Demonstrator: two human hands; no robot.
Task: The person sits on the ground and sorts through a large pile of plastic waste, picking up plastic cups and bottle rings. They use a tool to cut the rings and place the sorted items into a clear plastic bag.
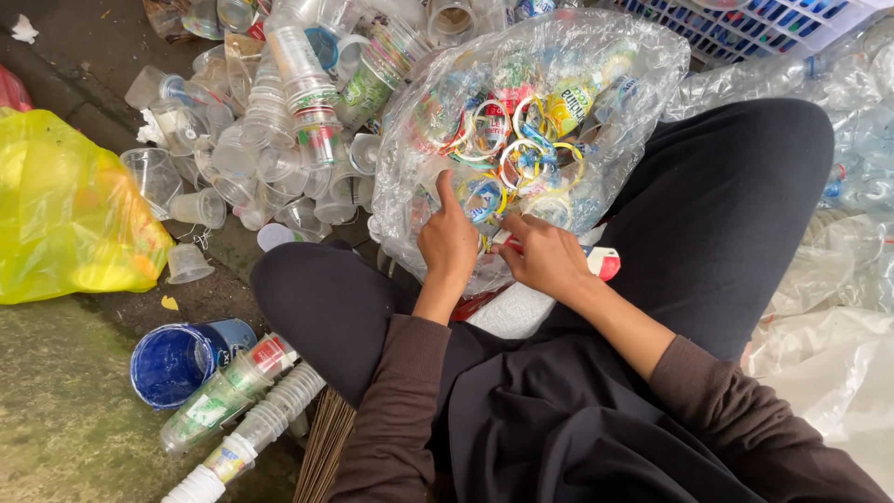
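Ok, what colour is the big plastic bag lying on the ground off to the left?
Yellow, translucent; the head view shows the bag clearly at the left edge.

The left hand (447, 244) and right hand (545, 256) rest close together at the lower edge of a clear plastic bag (643, 65) filled with coloured plastic lid rings and torn cup seals, which lies between the seated person's knees in black trousers (726, 205); the left thumb points upward against the bag and the right fingers curl over a small white-and-red piece. A heap of clear plastic cups (270, 140) lies on the floor beyond the left knee, with a yellow plastic bag (65, 205) further left. A blue plastic tub (177, 363) and nested stacks of clear cups (251, 410) lie beside the left thigh, and crushed clear plastic bottles (857, 140) are piled at the right.
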